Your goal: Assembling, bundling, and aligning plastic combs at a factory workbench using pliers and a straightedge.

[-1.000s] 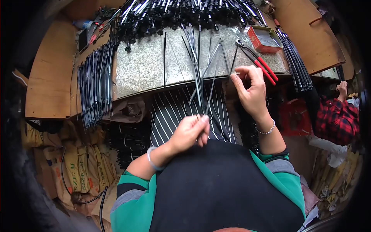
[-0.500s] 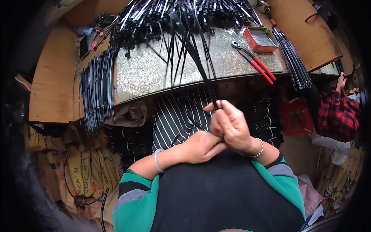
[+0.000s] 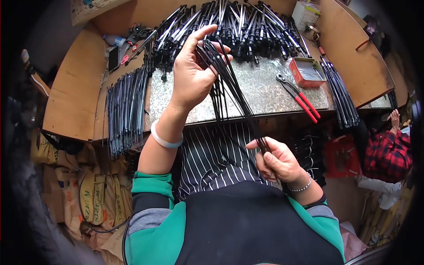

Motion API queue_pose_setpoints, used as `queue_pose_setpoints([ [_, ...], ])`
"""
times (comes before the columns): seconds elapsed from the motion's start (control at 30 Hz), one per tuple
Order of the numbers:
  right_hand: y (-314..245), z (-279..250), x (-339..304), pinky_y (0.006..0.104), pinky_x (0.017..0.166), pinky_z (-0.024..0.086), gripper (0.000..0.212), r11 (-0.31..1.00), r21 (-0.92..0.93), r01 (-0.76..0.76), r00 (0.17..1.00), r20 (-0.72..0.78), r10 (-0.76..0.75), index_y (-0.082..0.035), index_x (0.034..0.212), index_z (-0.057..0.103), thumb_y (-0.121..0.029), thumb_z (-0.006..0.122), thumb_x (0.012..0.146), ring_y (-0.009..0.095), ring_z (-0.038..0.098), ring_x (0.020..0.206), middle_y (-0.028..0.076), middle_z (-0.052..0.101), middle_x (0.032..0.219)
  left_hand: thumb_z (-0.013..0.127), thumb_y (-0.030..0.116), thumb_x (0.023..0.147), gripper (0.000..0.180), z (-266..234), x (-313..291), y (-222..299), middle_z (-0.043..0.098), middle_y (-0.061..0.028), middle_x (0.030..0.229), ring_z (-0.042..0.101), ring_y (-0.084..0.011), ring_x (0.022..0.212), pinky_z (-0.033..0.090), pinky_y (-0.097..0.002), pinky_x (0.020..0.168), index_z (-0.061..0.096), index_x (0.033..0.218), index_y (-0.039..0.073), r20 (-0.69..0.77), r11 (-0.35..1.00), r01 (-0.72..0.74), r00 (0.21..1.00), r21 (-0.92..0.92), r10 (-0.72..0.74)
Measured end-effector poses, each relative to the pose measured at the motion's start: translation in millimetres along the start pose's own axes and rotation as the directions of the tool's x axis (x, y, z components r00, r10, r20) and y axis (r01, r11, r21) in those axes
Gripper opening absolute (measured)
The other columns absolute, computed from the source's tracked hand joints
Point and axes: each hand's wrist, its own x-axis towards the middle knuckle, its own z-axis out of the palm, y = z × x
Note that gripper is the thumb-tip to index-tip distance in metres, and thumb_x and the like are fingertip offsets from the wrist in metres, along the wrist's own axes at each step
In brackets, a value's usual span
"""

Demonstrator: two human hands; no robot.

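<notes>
A bundle of thin black cables point(image 3: 240, 99) slants across in front of me, from the upper left down to the lower right. Its lower end is gripped in my right hand point(image 3: 280, 163), thumb pressed on top and the index finger sticking out. My left hand point(image 3: 192, 75) is raised over the table, with its thumb and curved fingers loosely round the bundle's upper part. Some strands hang lower beside the rest. Beyond my hands, a big heap of black-and-silver rods with black end fittings point(image 3: 238, 33) lies at the table's back.
On the grey speckled tabletop point(image 3: 176, 97) lie red-handled pliers point(image 3: 302, 104) beside a red open box point(image 3: 307, 73). Black cable bundles hang at the left edge point(image 3: 126, 110) and right edge point(image 3: 338, 95). A phone point(image 3: 113, 59) lies back left. Another person's checked sleeve point(image 3: 386, 154) shows far right.
My left hand has gone from beside my right hand at my chest up and forward to the bundle's upper part. The right hand has moved slightly down and right, still gripping the cables.
</notes>
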Motion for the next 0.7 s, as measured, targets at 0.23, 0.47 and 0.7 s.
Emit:
queue_pose_setpoints([
  [0.23, 27, -58, -1, 0.0168, 0.042, 0.028, 0.024, 0.958, -0.287, -0.024, 0.981, -0.191, -0.033, 0.000, 0.103, 0.053, -0.022, 0.049, 0.092, 0.001, 0.033, 0.047, -0.005, 0.042, 0.059, 0.061, -0.005, 0.080, 0.033, -40, 37, -14, 0.062, -0.0124, 0.099, 0.062, -0.0170, 0.088, 0.052, -0.0252, 0.076, 0.053, 0.112, -0.003, -0.210, 0.963, -0.185, 0.951, 0.194, 0.225],
  [0.47, 23, -103, -15, 0.0245, 0.056, 0.042, 0.027, 0.342, -0.878, -0.334, 0.794, -0.458, -0.400, 0.000, 0.103, 0.051, -0.009, 0.064, 0.081, 0.012, 0.047, 0.059, 0.003, 0.050, 0.072, 0.066, -0.002, 0.078, 0.027, -85, 64, -14, 0.064, -0.0069, 0.093, 0.060, -0.0106, 0.084, 0.050, -0.0227, 0.077, 0.059, 0.104, -0.001, -0.333, 0.876, -0.253, 0.853, 0.411, 0.403],
  [0.7, 5, -95, -32, 0.0359, 0.056, 0.043, 0.018, -0.038, -0.921, -0.389, 0.764, -0.298, -0.573, -0.001, 0.089, 0.047, -0.010, 0.061, 0.081, 0.030, 0.051, 0.062, 0.016, 0.052, 0.082, 0.064, -0.003, 0.078, 0.028, -71, 45, 1, 0.063, -0.0076, 0.093, 0.060, -0.0115, 0.085, 0.051, -0.0235, 0.078, 0.057, 0.105, -0.003, -0.270, 0.921, -0.197, 0.917, 0.336, 0.295],
])
